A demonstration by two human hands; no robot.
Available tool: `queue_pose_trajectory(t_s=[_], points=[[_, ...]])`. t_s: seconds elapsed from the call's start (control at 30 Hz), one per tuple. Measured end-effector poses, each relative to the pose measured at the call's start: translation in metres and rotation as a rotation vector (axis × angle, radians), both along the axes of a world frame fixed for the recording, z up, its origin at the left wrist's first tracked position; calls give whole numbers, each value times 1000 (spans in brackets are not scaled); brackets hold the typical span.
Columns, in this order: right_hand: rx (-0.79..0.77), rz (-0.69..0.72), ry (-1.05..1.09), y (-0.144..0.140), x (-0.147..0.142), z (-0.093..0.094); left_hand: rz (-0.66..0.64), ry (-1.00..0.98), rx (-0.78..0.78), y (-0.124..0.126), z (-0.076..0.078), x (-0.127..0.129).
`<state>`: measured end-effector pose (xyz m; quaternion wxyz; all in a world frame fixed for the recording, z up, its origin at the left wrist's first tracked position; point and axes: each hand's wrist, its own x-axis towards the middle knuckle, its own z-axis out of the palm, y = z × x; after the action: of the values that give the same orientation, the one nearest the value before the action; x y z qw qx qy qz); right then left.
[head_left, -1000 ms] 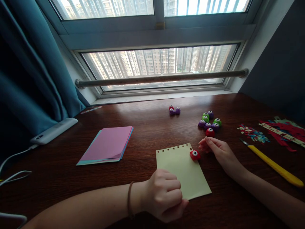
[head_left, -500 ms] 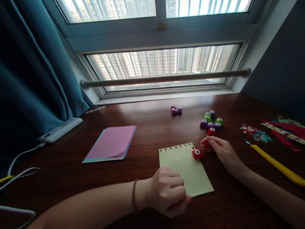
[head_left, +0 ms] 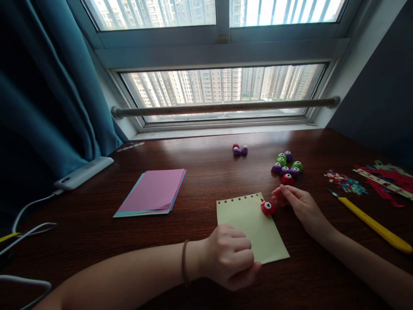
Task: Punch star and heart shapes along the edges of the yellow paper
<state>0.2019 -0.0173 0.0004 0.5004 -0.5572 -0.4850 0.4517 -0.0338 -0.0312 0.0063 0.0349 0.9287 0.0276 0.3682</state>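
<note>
The left hand [head_left: 230, 256] is curled shut, fingers pinching the yellow paper's [head_left: 251, 226] lower-left corner on the desk [head_left: 200, 181]. A red punch [head_left: 267, 208] sits on the sheet's 1 o'clock corner — the right hand [head_left: 298, 206] rests just beside it, fingers loosely together, holding nothing.

A pale yellow sheet of paper [head_left: 254, 224] lies flat on the dark wooden counter [head_left: 200, 181], long edges running away from the window and turned slightly askew. Along its far short edge runs a row of small punched star-shaped holes. A small red punch [head_left: 267, 208] with a white-and-black top sits upright on the sheet's far right corner, at the end of that row. The near left corner of the sheet is covered, so its edge there cannot be seen. The rest of the sheet is plain and unmarked.
</note>
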Motion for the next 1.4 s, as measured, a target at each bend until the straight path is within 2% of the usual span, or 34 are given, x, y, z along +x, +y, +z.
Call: queue_pose_trajectory(t_s=[1.4], points=[[-8, 13, -19, -1, -1, 2, 8, -13, -24, -1, 5, 0]])
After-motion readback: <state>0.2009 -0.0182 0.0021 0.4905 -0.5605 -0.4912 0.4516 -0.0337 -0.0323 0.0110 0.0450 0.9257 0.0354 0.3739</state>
